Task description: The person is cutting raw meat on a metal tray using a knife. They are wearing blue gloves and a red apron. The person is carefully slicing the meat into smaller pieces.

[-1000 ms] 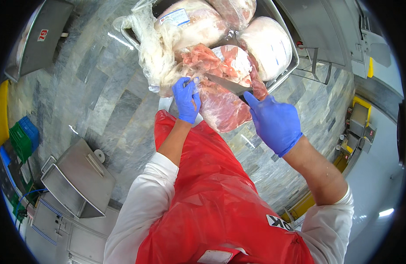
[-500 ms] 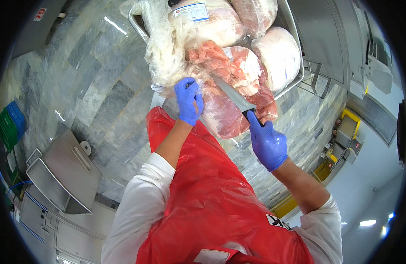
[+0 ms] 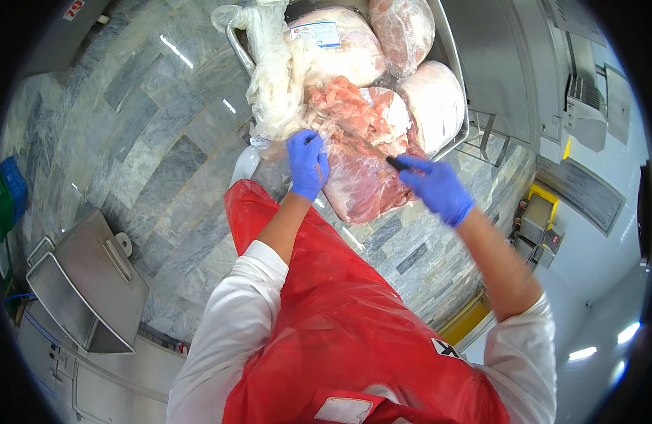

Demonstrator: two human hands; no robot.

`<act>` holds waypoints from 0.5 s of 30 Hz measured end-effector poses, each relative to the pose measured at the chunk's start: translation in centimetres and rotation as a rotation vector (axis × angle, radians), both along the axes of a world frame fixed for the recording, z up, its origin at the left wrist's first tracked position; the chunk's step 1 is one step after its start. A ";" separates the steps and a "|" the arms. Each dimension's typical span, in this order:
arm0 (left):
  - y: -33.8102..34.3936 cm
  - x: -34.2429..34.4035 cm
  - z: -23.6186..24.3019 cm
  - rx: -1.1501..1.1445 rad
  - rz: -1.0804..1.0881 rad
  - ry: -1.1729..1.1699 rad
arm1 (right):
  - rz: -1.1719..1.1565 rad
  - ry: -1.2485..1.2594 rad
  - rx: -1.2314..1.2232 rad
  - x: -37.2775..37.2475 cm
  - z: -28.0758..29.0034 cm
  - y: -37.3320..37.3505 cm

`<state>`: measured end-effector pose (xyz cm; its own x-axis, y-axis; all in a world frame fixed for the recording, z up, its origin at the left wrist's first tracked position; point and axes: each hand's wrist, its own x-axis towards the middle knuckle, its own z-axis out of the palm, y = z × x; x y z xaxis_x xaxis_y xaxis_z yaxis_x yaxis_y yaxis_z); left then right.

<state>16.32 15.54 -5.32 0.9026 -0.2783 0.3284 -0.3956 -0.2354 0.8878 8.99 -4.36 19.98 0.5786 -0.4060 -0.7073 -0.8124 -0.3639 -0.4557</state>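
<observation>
So the step in hand, as far as I could judge, was cutting or trimming a big pinkish-red slab of raw meat point(image 3: 368, 185). It sat at the near end of a silver metal tray point(image 3: 454, 56), in front of some pale, plastic-wrapped meat pieces point(image 3: 432, 101), with a heap of cloudy crumpled plastic film point(image 3: 275, 95) on its left.

The blue-gloved right hand point(image 3: 436, 191) had its fingers wrapped round the black handle of a knife point(image 3: 396, 164). The blade was tough to pick out against the meat, but the knife's long axis seemed to slant, handle toward the lower right and tip up and left. The slab ran long from upper left to lower right, its blunt end pointing back at the wearer.

The blue-gloved left hand point(image 3: 308, 165) was curled tight at the slab's left edge; couldn't tell if it pinched film or meat. I'd say the next move called for a steady left hold and a controlled stroke, edge well clear of those fingers.
</observation>
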 end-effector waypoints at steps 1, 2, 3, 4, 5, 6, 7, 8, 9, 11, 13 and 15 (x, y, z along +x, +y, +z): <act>-0.1 0.1 0.0 0.002 0.001 -0.002 | -0.265 0.336 0.206 4.7 3.2 -1.1; -0.2 0.2 0.3 -0.009 0.000 -0.010 | -0.304 0.375 0.247 6.2 3.6 -2.2; -0.2 0.2 0.4 -0.012 -0.001 -0.018 | -0.343 0.414 0.296 7.3 4.0 -2.9; -0.2 0.2 0.5 -0.016 -0.004 -0.027 | -0.186 0.446 0.162 8.3 4.2 -2.3; -0.2 0.2 0.4 -0.014 -0.009 -0.029 | 0.187 0.283 -0.061 7.9 3.6 -1.3; -0.2 0.3 0.2 -0.007 -0.014 -0.033 | 0.556 0.107 -0.279 7.0 2.7 -0.1; -0.3 0.2 0.0 -0.002 -0.021 -0.037 | 0.918 -0.080 -0.498 6.1 2.1 1.4; -0.1 0.3 -0.4 0.012 0.008 -0.027 | 1.056 0.220 -0.542 7.2 3.4 4.7; 0.1 0.2 -0.5 0.017 0.024 -0.020 | 1.149 0.212 -0.638 7.1 4.3 7.0; 0.3 0.4 -0.5 0.031 0.031 -0.030 | 1.039 0.126 -0.695 3.8 4.0 7.3; 0.2 0.3 -0.3 0.044 0.008 -0.054 | 0.836 0.069 -0.714 -2.4 1.1 6.9; 0.1 -0.1 -0.3 0.050 0.012 -0.044 | 0.679 -0.023 -0.741 -7.8 -3.0 6.8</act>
